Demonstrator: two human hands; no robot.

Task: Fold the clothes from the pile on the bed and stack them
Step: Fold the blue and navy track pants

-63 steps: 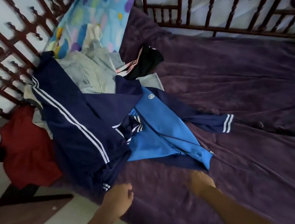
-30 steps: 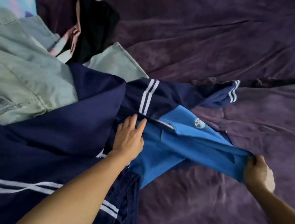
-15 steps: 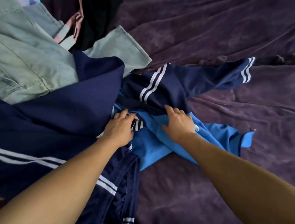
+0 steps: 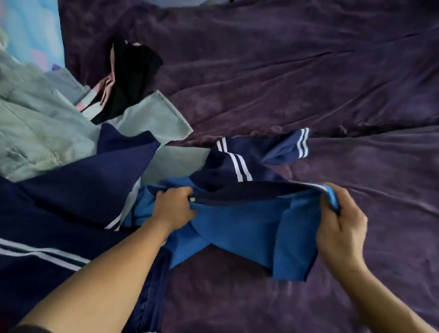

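2 hands grip a blue-and-navy jacket (image 4: 247, 224) above the purple bedspread (image 4: 357, 100): left hand (image 4: 174, 206) and right hand (image 4: 342, 229), forearms extended, fingers curled into its upper edge, beside the clothes pile (image 4: 37, 145).

Dim, soft, even light, weak shadows, slight motion blur throughout, and wide-angle bending toward the frame edges.
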